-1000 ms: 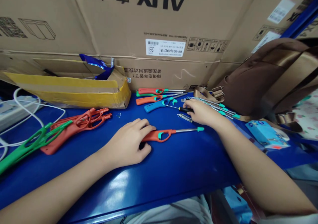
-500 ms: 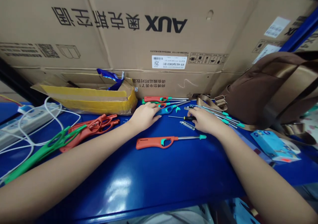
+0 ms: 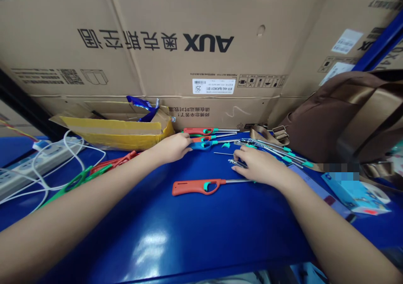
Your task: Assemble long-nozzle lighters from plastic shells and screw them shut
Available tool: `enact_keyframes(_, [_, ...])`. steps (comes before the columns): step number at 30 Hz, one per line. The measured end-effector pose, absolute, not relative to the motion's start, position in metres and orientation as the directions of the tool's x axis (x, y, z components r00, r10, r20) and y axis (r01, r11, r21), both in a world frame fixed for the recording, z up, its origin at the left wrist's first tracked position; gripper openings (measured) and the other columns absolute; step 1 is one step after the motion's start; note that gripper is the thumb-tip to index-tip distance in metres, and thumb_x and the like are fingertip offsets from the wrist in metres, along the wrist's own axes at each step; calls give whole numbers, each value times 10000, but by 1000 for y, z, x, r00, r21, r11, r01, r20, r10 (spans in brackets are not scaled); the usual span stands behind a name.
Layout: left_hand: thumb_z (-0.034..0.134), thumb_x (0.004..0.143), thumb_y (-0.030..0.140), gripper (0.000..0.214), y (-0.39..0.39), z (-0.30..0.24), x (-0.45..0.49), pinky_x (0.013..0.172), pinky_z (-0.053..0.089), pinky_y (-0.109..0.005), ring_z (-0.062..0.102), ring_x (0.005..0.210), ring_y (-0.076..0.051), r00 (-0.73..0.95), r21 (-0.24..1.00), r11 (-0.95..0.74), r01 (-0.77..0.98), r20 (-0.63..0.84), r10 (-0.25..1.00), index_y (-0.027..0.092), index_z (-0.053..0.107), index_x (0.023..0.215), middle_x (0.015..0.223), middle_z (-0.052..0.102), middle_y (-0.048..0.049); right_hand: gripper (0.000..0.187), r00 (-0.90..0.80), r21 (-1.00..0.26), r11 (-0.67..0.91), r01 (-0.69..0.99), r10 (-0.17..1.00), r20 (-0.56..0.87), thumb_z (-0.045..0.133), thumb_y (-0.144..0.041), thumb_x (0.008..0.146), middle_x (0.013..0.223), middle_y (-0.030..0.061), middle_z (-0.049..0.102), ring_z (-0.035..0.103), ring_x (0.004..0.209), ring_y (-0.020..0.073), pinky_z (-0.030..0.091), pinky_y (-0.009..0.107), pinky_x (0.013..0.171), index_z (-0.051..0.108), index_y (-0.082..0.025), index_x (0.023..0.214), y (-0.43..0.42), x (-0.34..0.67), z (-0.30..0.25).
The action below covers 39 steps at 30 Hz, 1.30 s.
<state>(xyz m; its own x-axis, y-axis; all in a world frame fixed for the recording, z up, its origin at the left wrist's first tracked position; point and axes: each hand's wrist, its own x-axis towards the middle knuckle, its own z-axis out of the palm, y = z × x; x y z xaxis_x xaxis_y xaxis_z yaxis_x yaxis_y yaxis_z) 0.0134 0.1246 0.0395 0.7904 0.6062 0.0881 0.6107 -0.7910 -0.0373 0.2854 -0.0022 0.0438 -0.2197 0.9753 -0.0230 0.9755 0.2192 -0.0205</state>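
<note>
My left hand (image 3: 175, 148) is closed at the handle end of a blue gas lighter (image 3: 207, 144); its fingers hide part of the handle. Two orange lighters lie just behind, the rear orange lighter (image 3: 197, 131) along the box. My right hand (image 3: 256, 163) has thumb and fingers closed around a small clear lighter fuel tank (image 3: 238, 163). Beside those fingers, a screwdriver (image 3: 223, 153) shows its thin shaft, its handle covered. In front of both hands lies one orange lighter (image 3: 192, 187), its metal tube pointing right, its tip partly behind my right hand.
Several metal lighter tubes (image 3: 277, 150) lie right of my right hand. At the left are orange handle shells (image 3: 115, 161), green shells (image 3: 75, 182) and a white power strip (image 3: 27, 166). A yellow-taped carton (image 3: 119, 137), large cardboard box (image 3: 151, 74) and brown bag (image 3: 327, 111) border the blue table.
My left hand has drawn back left, off the lighters' trigger area. My right hand has shifted from the screwdriver handle to the clear fuel tank. The view has tilted up slightly.
</note>
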Motion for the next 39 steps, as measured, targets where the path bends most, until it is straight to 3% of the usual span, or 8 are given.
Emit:
enact_keyframes(8, [483,1022,238,295,142,39,26,951,545,-376,680,1072,-274,685,-83,-680,729,112,720,117,683,1202,1143,675,-155,168,-234,-40,231,972,969,-81,607,-366,951,977,51,673,604,764,177,321,280,605,608,-204,908,-1,289,44])
enact_keyframes(13, [614,1005,360,336,143,31,35,915,586,-445,671,1064,-232,603,-41,-602,798,92,793,149,618,1266,1237,659,-105,195,-233,-38,230,972,968,-93,571,-369,970,955,52,669,588,756,179,298,289,600,598,-201,874,-1,289,45])
enact_keyframes(17, [627,998,376,322,145,34,37,874,600,-417,683,1014,-216,567,-9,-566,824,22,824,149,637,1227,1184,675,-93,205,-227,-35,225,974,968,-102,570,-375,969,938,52,668,582,752,180,287,293,593,592,-201,863,-1,290,46])
enact_keyframes(28, [650,984,371,301,148,37,41,893,592,-422,683,1025,-221,602,27,-603,797,-99,792,147,655,1186,1168,684,-86,213,-234,-43,231,972,966,-107,570,-376,970,930,37,659,562,724,165,271,289,580,583,-203,848,-1,288,44])
enact_keyframes(39, [676,958,370,264,155,47,41,871,572,-402,689,912,-194,700,71,-698,713,-130,702,134,685,1076,1014,718,-58,188,-245,-46,241,969,964,-108,587,-358,964,940,34,676,595,759,172,285,284,595,591,-209,849,-1,290,43])
